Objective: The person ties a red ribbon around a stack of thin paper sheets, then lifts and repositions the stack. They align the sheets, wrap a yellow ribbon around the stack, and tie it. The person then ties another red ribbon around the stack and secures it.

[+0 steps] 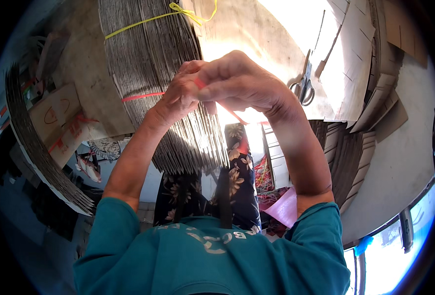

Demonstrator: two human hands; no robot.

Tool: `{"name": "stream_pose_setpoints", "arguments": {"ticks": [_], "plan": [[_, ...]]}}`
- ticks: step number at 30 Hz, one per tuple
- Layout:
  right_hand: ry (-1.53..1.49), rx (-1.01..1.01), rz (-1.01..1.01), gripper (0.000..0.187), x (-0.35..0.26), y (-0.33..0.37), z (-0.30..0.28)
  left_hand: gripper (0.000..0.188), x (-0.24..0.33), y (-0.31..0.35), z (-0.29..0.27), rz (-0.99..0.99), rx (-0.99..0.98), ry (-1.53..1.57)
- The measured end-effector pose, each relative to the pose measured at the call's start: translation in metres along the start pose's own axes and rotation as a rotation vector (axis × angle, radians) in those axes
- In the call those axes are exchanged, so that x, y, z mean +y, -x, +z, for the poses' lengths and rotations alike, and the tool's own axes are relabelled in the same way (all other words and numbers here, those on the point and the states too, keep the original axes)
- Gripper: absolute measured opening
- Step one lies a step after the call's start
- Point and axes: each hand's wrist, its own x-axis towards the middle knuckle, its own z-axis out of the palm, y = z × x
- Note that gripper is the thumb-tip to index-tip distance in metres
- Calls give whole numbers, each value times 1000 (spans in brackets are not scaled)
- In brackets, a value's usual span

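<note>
Gripping a red strap [141,96], both hands are closing tightly together above a stack of flattened cardboard [153,73]: left hand [180,96] pinching the strap, right hand [242,81] overlapping it, fingers curled. Yellow string [153,18] is binding the stack higher up; scissors [303,83] are lying on cardboard sheets nearby.

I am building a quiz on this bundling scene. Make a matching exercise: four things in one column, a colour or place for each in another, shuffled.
Things:
1. thin plastic strap between the hands
2. tied string on the far cardboard bundle
3. metal scissors
4. short sleeves

Matches:
A. teal
B. lying on a sunlit flat cardboard sheet
C. red
D. yellow

Pairs: 1-C, 2-D, 3-B, 4-A
</note>
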Motion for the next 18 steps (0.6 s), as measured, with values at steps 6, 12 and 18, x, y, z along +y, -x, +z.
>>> {"name": "stream_pose_setpoints", "arguments": {"ticks": [6, 12, 18], "plan": [[-628, 165, -812, 31, 22, 14, -55, 9, 15, 6, 0, -111, 430, 234], [-754, 560, 137, 15, 94, -3, 47, 9, 33, 11, 6, -451, 626, 264], [-1495, 446, -403, 21, 116, -28, 70, 6, 34, 3, 0, -735, 601, 268]]}}
